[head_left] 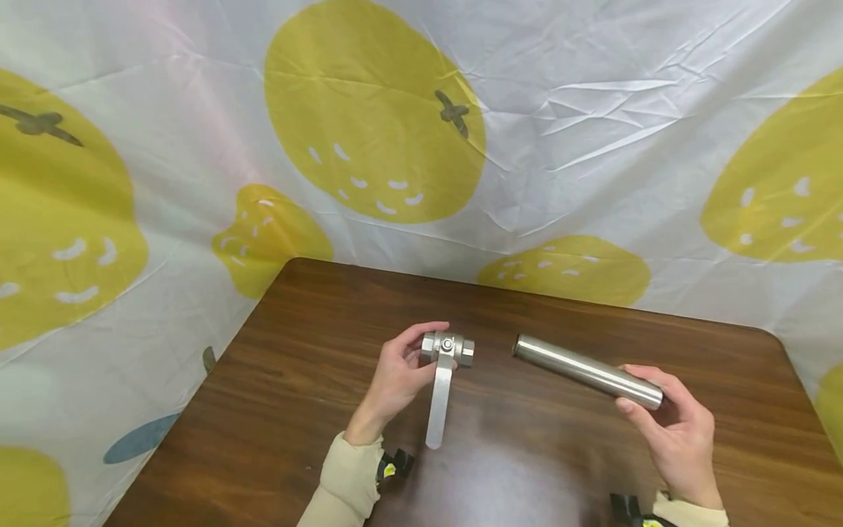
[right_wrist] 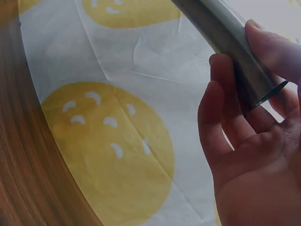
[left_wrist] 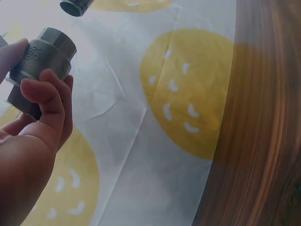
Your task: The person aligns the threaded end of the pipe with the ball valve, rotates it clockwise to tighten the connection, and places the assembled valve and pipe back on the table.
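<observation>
My left hand (head_left: 394, 377) grips a metal ball valve (head_left: 448, 345), its fingers and thumb round the body. The valve's flat silver lever (head_left: 439, 410) points down toward me in the head view. In the left wrist view the valve's hexagonal end (left_wrist: 59, 41) and raised lettering show. My right hand (head_left: 681, 428) holds a shiny metal pipe (head_left: 586, 369) near its right end, thumb on one side and fingers on the other. The pipe's far end points at the valve, with a gap between them. A threaded end of the pipe (left_wrist: 75, 6) appears at the top of the left wrist view.
Both hands are above a brown wood-grain table (head_left: 316, 315) with rounded corners. A white cloth (head_left: 593, 132) printed with large yellow fruit hangs behind the table and along its sides. Light reflects off the tabletop near the front.
</observation>
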{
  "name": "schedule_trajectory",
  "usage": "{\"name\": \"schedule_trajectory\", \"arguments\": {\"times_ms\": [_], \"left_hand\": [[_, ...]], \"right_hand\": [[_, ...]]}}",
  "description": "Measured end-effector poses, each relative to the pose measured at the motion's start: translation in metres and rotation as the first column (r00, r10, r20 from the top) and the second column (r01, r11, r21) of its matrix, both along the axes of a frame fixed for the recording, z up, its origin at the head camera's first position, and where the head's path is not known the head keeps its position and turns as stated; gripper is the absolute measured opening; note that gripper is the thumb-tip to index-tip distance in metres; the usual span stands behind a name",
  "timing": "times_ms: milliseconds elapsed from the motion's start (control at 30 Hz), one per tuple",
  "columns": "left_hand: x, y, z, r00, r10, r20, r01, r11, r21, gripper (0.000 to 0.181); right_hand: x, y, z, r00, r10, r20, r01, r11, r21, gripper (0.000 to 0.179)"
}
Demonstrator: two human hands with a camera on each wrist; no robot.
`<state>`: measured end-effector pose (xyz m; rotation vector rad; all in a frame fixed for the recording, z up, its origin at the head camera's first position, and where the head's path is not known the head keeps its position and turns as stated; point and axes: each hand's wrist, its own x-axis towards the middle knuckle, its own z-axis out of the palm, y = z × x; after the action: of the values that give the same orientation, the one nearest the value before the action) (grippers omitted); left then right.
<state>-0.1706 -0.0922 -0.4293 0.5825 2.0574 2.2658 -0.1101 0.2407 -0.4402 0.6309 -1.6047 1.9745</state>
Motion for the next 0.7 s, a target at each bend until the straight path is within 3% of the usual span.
{"name": "schedule_trajectory", "arguments": {"times_ms": [700], "left_hand": [[0.016, 0.007, -0.003, 0.999, -0.036, 0.008, 0.036, 0.998, 0.056, 0.051]], "right_hand": [[0.010, -0.019, -0.003, 0.996, 0.095, 0.001, -0.095, 0.995, -0.009, 0.047]]}}
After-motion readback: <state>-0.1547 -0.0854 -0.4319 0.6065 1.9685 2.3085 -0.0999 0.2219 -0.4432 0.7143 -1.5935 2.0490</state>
